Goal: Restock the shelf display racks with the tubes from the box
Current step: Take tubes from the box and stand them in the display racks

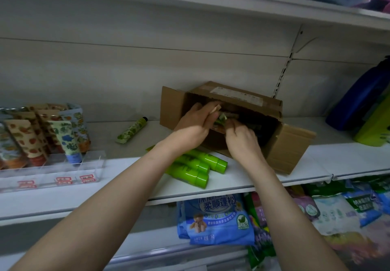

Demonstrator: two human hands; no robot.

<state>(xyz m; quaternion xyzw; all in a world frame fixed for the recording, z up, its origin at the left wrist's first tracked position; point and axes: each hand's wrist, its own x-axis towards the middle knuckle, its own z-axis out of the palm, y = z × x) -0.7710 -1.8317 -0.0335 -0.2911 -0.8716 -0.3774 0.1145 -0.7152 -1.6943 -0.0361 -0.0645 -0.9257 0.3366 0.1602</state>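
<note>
Two hands are working inside the open mouth of the cardboard box [285, 150], which is lying on its side on the shelf [232, 183], right of the middle and reaching close to the back wall. The left hand [196, 123] is curling its fingers around a small bunch of tubes [220, 117] at the box opening. The right hand [242, 137] is gripping the same bunch from the other side, its fingertips hidden in the dark interior. How many tubes are in the bunch cannot be told.

Several green tubes [196, 167] are lying side by side just in front of the box, near the shelf's front edge and partly under the left forearm, caps pointing right. One more single tube [132, 131] — green-patterned with a dark cap — is lying apart from them toward the back of the shelf, between the box and the display rack [63, 171].

That clear rack is sitting at the left end of the shelf, near its front edge, with patterned tubes [44, 135] standing cap-down in its rear compartments and leaning back. At the right end a blue bottle [356, 99] is leaning beside a green container [371, 129]. Blue bags [217, 220] and other packets are resting on the shelf below.
</note>
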